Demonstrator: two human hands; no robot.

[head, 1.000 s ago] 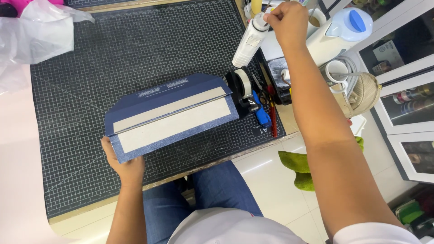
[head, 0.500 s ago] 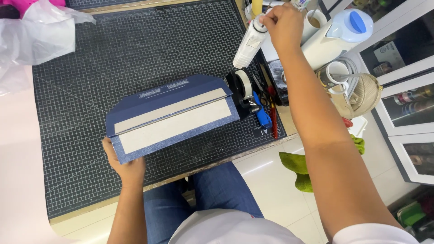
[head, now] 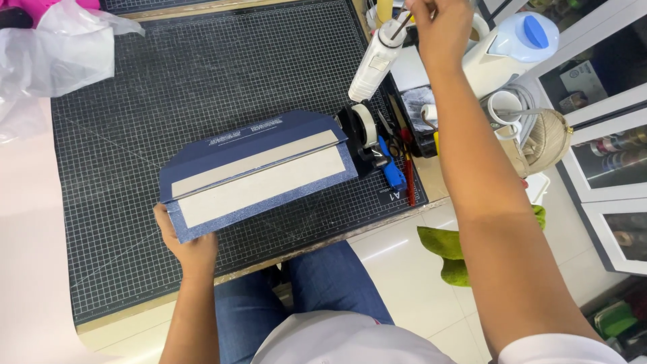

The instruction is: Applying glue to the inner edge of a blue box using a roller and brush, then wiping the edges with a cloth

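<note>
A dark blue cover (head: 259, 172) with two grey board panels lies flat on the black gridded cutting mat (head: 202, 67). My left hand (head: 187, 244) grips its near left corner, thumb on top. My right hand (head: 441, 27) is raised at the top right, fingers pinched on a thin dark stick (head: 401, 25) whose lower end goes into the top of a white glue bottle (head: 375, 59). The bottle leans at the mat's right edge.
A tape dispenser (head: 364, 131), a blue cutter (head: 392, 170) and red-handled tools lie at the mat's right edge. A white kettle (head: 502, 50), a mug (head: 504, 108) and a woven basket (head: 549, 138) stand further right. Crumpled clear plastic (head: 57, 54) sits at top left.
My right hand moved slightly left and down at the glue bottle's top and now pinches the thin stick. The cover and my left hand stayed put.
</note>
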